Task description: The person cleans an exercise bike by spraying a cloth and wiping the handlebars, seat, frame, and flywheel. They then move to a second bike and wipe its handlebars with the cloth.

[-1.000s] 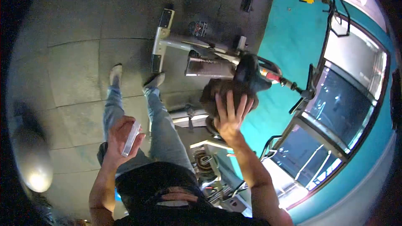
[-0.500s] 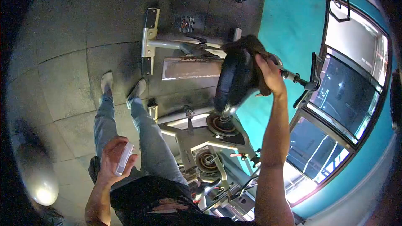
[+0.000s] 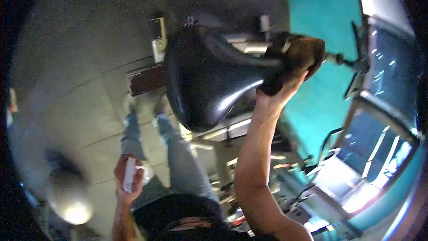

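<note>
A black exercise bike saddle [image 3: 209, 80] fills the middle of the view, its wide end to the left and its narrow nose to the right. My right hand [image 3: 285, 91] is wrapped round a dark brown cloth [image 3: 303, 56], which lies against the nose and hides its tip. Low on the left, over my legs, my left hand [image 3: 127, 178] grips a white object [image 3: 129, 175] with a flat, narrow side showing. A clear, blurred part seems to stick out beside its fingers.
The bike's base bar [image 3: 159, 40] rests on dark floor tiles [image 3: 84, 62]. Beyond stand a teal wall [image 3: 323, 13] and windows [image 3: 392, 69]. More exercise machines are at the lower right. A rounded shiny object [image 3: 71, 201] is at the lower left.
The view has shifted, and the saddle now looks larger and shows its broad top. My right hand and the cloth are now at the saddle's nose. My left hand still holds the white object.
</note>
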Motion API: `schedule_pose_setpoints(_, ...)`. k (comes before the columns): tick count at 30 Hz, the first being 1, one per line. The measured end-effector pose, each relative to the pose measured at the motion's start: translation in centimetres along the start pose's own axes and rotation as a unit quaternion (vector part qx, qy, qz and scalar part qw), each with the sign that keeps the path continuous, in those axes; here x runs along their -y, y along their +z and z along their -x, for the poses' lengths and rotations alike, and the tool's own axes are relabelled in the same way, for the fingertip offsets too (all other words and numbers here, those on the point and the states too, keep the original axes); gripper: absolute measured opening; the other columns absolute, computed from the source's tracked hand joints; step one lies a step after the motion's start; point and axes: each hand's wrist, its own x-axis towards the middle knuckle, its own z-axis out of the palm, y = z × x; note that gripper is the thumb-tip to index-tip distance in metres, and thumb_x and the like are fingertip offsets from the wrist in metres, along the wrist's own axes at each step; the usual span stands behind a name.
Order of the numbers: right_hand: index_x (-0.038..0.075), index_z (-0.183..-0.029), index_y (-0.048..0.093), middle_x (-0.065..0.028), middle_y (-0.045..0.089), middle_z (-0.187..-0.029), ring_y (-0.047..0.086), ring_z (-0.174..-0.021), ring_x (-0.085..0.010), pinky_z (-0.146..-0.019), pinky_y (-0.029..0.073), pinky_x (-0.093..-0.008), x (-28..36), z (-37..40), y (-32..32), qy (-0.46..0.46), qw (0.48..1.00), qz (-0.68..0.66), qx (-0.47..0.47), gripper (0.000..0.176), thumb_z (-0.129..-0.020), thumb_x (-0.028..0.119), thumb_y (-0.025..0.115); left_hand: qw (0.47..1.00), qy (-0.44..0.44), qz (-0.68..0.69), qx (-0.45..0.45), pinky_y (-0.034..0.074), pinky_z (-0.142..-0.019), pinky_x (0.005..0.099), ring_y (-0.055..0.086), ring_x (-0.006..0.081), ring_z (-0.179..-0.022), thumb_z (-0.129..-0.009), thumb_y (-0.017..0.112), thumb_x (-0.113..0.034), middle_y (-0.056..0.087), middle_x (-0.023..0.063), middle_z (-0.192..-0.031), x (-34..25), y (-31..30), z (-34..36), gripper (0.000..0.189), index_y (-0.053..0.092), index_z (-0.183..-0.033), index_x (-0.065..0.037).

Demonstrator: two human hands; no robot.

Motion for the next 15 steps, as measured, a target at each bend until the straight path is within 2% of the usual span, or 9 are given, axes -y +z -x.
schedule_pose_setpoints(2, 0.006, -0.133, 0.046, -0.0106, 0.056, -0.123, 0.055, -0.107, -0.0306, -0.096, 0.045, -0.0438, -1.1, 2.4, 1.6, -0.021, 0.98, 0.059, -0.188, 0.063, -0.096, 0.058, 0.041, 0.999, -0.005, -0.029, -0.022, 0.048, -0.064, 0.0349, 0.061, 0.0244, -0.071, -0.086, 0.057, -0.023, 0.059, 0.0113, -0.078, -2.0, 0.7, 0.4, 0.023, 0.056, -0.091, -0.001)
schedule_pose_setpoints(5, 0.001, -0.127, 0.048, -0.0107, 0.058, -0.116, 0.056, -0.101, -0.0292, -0.093, 0.045, -0.0412, -3.5, 8.3, 2.6, 0.001, 0.955, 0.061, -0.292, 0.062, -0.098, 0.055, 0.041, 0.997, 0.033, -0.058, -0.032, 0.048, -0.064, 0.0345, 0.061, 0.0246, -0.072, -0.086, 0.057, -0.027, 0.061, 0.0118, -0.081, -2.0, 0.7, 1.4, 0.028, 0.056, -0.096, -0.001)
schedule_pose_setpoints(7, -0.001, -0.127, 0.049, -0.0165, 0.055, -0.122, 0.054, -0.108, -0.033, -0.098, 0.041, -0.045, -8.8, 16.2, 2.3, -0.144, 0.918, 0.314, -0.194, 0.06, -0.088, 0.043, 0.061, 0.985, 0.047, -0.163, -0.021, 0.048, -0.069, 0.0377, 0.061, 0.0266, -0.076, -0.087, 0.057, -0.03, 0.061, 0.0126, -0.085, -2.3, -0.4, 2.2, 0.031, 0.058, -0.096, 0.0)
schedule_pose_setpoints(9, -0.001, -0.132, 0.047, -0.0204, 0.048, -0.133, 0.047, -0.121, -0.0367, -0.105, 0.036, -0.0471, -6.9, 18.1, 2.8, -0.124, 0.913, 0.386, -0.032, 0.066, -0.079, 0.03, 0.073, 0.981, 0.041, -0.191, -0.015, 0.048, -0.069, 0.0373, 0.061, 0.0262, -0.077, -0.087, 0.057, -0.031, 0.061, 0.0127, -0.086, -3.3, -0.6, 2.0, 0.032, 0.058, -0.096, 0.0)
schedule_pose_setpoints(10, 0.0, -0.136, 0.045, -0.0214, 0.043, -0.141, 0.042, -0.13, -0.0386, -0.109, 0.033, -0.0475, -4.8, 18.5, 1.9, -0.051, 0.944, 0.316, 0.079, 0.072, -0.075, 0.024, 0.074, 0.978, 0.04, -0.206, -0.012, 0.048, -0.07, 0.0371, 0.061, 0.0259, -0.077, -0.087, 0.057, -0.031, 0.061, 0.0128, -0.086, -3.9, -0.6, 1.9, 0.033, 0.058, -0.095, 0.0)
schedule_pose_setpoints(11, 0.0, -0.136, 0.045, -0.0214, 0.043, -0.141, 0.042, -0.13, -0.0386, -0.109, 0.033, -0.0475, -4.7, 19.6, 0.4, -0.049, 0.953, 0.294, 0.056, 0.072, -0.075, 0.024, 0.074, 0.974, 0.04, -0.222, -0.01, 0.048, -0.07, 0.037, 0.061, 0.0257, -0.078, -0.087, 0.057, -0.032, 0.061, 0.0128, -0.086, -4.4, -0.6, 1.6, 0.033, 0.058, -0.095, 0.0)
schedule_pose_setpoints(13, 0.002, -0.141, 0.04, -0.0187, 0.034, -0.15, 0.029, -0.139, -0.0392, -0.113, 0.028, -0.0462, -6.4, 22.0, -2.7, -0.026, 0.962, 0.207, 0.175, 0.074, -0.075, 0.018, 0.07, 0.967, 0.046, -0.251, -0.001, 0.048, -0.071, 0.0366, 0.061, 0.0252, -0.079, -0.087, 0.057, -0.033, 0.061, 0.013, -0.087, -5.5, -0.6, 1.1, 0.034, 0.059, -0.095, 0.0)
schedule_pose_setpoints(14, 0.0, -0.138, 0.042, -0.0188, 0.039, -0.146, 0.036, -0.135, -0.037, -0.11, 0.031, -0.0448, -7.1, 22.7, -4.1, 0.089, 0.984, 0.103, 0.116, 0.063, -0.083, 0.02, 0.066, 0.962, 0.051, -0.268, 0.004, 0.048, -0.071, 0.0364, 0.061, 0.025, -0.079, -0.087, 0.057, -0.033, 0.061, 0.0131, -0.087, -6.0, -0.5, 0.6, 0.034, 0.059, -0.094, 0.0)
schedule_pose_setpoints(15, -0.002, -0.134, 0.045, -0.0186, 0.052, -0.133, 0.049, -0.123, -0.0293, -0.104, 0.037, -0.0398, -6.6, 23.1, -5.8, 0.212, 0.968, 0.13, 0.016, 0.053, -0.092, 0.025, 0.061, 0.956, 0.057, -0.287, 0.011, 0.048, -0.071, 0.0362, 0.061, 0.0248, -0.079, -0.087, 0.057, -0.033, 0.061, 0.0131, -0.088, -6.7, -0.1, -0.1, 0.035, 0.059, -0.094, 0.0)
